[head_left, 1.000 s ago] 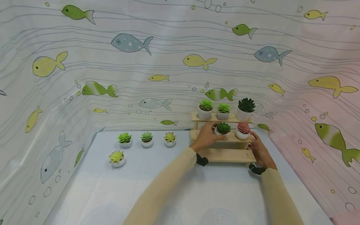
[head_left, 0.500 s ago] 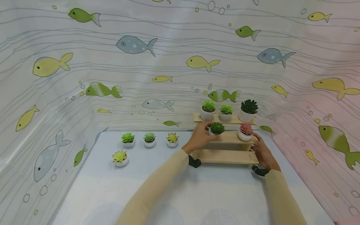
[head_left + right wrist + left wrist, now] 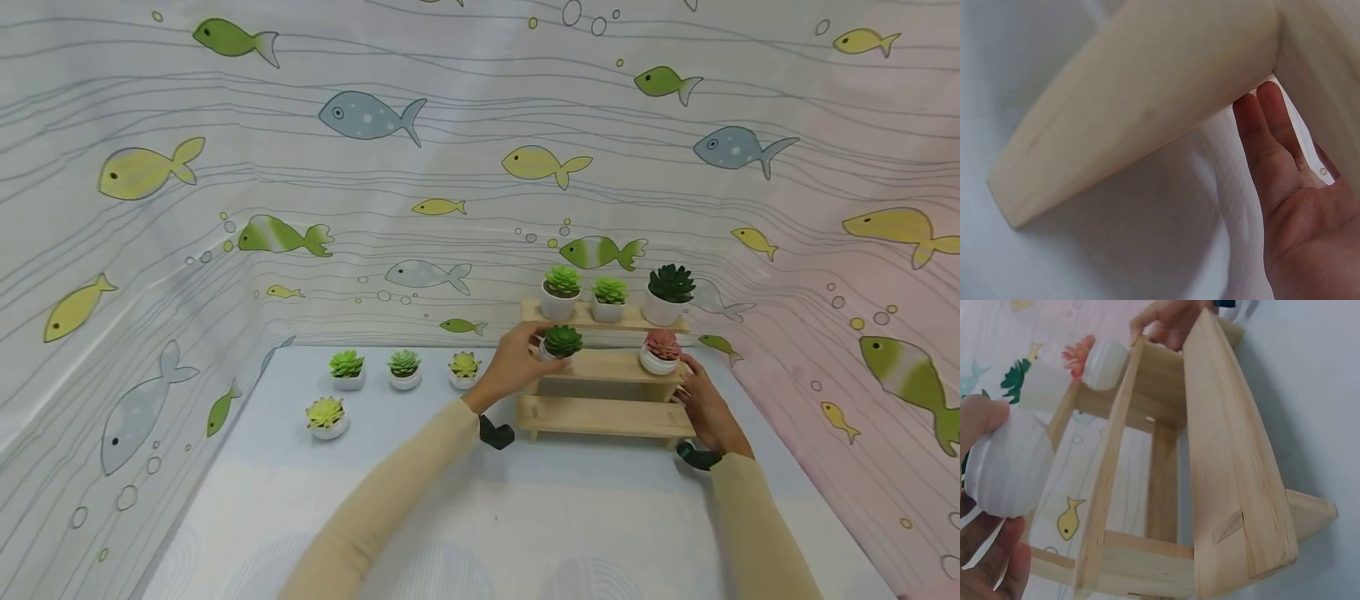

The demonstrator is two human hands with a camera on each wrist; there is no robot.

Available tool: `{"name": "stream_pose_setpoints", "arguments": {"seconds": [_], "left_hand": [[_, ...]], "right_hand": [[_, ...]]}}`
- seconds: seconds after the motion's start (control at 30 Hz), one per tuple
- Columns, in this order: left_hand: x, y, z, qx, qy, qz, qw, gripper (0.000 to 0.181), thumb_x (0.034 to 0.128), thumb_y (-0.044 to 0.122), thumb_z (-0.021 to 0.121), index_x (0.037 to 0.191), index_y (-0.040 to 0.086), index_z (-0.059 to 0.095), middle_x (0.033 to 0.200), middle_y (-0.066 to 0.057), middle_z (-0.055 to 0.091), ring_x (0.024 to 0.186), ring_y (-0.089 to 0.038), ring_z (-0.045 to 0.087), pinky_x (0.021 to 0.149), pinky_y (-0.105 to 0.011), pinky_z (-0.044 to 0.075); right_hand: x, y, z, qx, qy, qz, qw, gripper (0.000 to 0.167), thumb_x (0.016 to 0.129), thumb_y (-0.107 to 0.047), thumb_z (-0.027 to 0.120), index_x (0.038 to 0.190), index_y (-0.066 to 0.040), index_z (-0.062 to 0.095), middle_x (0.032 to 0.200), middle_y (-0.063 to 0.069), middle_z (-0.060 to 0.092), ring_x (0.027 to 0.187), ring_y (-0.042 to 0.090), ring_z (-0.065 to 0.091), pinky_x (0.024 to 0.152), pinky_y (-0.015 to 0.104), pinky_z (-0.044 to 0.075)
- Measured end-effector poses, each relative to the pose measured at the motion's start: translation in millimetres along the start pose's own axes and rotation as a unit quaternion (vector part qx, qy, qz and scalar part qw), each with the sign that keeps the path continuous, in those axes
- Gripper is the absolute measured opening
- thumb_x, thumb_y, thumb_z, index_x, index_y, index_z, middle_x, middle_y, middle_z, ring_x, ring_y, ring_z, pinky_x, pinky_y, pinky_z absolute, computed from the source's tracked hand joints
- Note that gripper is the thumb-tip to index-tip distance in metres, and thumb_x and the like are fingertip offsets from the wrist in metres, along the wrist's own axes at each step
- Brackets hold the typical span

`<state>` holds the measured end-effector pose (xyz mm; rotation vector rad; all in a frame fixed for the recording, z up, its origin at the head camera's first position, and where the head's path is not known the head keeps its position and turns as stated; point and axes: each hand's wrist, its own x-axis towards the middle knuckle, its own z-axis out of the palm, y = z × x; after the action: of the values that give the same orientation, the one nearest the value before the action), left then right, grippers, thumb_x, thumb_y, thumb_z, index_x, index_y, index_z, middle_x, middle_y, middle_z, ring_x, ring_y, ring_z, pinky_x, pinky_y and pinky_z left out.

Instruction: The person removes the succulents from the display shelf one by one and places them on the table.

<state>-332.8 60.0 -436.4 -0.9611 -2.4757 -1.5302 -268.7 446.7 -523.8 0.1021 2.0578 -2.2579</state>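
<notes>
My left hand (image 3: 516,362) grips a dark green potted succulent (image 3: 562,341) by its white ribbed pot (image 3: 1011,464), at the left end of the middle shelf of a wooden three-tier plant stand (image 3: 611,414). Whether the pot touches that shelf, I cannot tell. At the stand's right end, my right hand (image 3: 707,407) holds the end of the middle shelf; in the right wrist view its fingers (image 3: 1275,150) reach up under the wood. Close to that hand, a pink succulent (image 3: 662,352) in a white pot stands on the middle shelf.
Three potted succulents occupy the top shelf: a light green one (image 3: 560,293), a smaller one (image 3: 608,298) and a dark one (image 3: 667,294). Several more, including a yellow-green one (image 3: 327,417), stand on the table's left part. A fish-patterned sheet (image 3: 450,67) rises behind.
My left hand has carried the dark green succulent leftward along the middle shelf, from near its middle to its left end. The right hand stays at the stand's right end. The head view shifts slightly.
</notes>
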Motion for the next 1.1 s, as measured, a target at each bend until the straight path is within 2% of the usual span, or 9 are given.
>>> {"name": "stream_pose_setpoints", "arguments": {"seconds": [0.13,0.33,0.47,0.57,0.9,1.1], "left_hand": [[-5.7,1.1,-5.9,0.007,0.005,0.013,0.9999,0.066,0.0842,0.044,0.086,0.139,0.016,0.061,0.127,0.001,0.062,0.106,-0.013,0.061,0.087,-0.031,0.054],[-15.3,-2.4,-16.9,0.015,0.012,0.017,0.9997,0.067,0.0845,0.042,0.086,0.140,0.015,0.060,0.129,-0.002,0.062,0.107,-0.017,0.062,0.088,-0.040,0.055],[-21.0,-8.0,-24.1,0.014,0.019,0.012,0.9997,0.068,0.0843,0.040,0.086,0.141,0.013,0.059,0.131,-0.004,0.062,0.109,-0.022,0.062,0.088,-0.046,0.056],[-25.2,-11.9,-29.7,0.007,0.024,0.008,0.9997,0.069,0.0844,0.040,0.086,0.141,0.012,0.059,0.131,-0.006,0.061,0.109,-0.026,0.063,0.089,-0.049,0.055],[-45.2,-21.5,-50.8,0.031,0.048,-0.012,0.9983,0.064,0.0844,0.044,0.085,0.136,0.015,0.062,0.123,0.001,0.064,0.103,-0.017,0.062,0.084,-0.038,0.054],[-52.5,-28.4,-61.9,0.024,0.060,-0.013,0.9978,0.066,0.0841,0.041,0.086,0.138,0.012,0.061,0.124,-0.002,0.064,0.105,-0.029,0.064,0.083,-0.042,0.055]], "right_hand": [[1.5,0.5,-0.6,0.003,-0.003,0.000,1.0000,0.047,0.113,-0.042,0.036,0.153,-0.049,0.015,0.166,0.007,0.011,0.147,0.031,0.022,0.105,0.036,0.039],[3.2,1.2,-0.7,0.018,-0.004,-0.019,0.9997,0.042,0.113,-0.038,0.037,0.151,-0.047,0.021,0.159,0.004,0.023,0.134,0.020,0.038,0.093,0.025,0.047],[1.8,1.1,0.1,0.036,-0.004,-0.025,0.9990,0.040,0.113,-0.036,0.038,0.150,-0.045,0.024,0.152,-0.001,0.030,0.125,0.014,0.044,0.089,0.025,0.051],[0.3,0.9,0.2,0.039,-0.004,-0.024,0.9990,0.041,0.113,-0.037,0.038,0.151,-0.045,0.024,0.152,-0.001,0.029,0.125,0.014,0.044,0.089,0.025,0.052],[-1.6,-0.2,4.8,0.029,-0.003,-0.014,0.9995,0.043,0.112,-0.039,0.039,0.151,-0.047,0.021,0.154,0.000,0.027,0.127,0.015,0.042,0.089,0.024,0.051],[-3.3,-2.3,4.0,0.030,-0.002,-0.011,0.9995,0.044,0.112,-0.039,0.038,0.151,-0.048,0.018,0.160,0.005,0.020,0.134,0.021,0.037,0.089,0.022,0.050]]}}
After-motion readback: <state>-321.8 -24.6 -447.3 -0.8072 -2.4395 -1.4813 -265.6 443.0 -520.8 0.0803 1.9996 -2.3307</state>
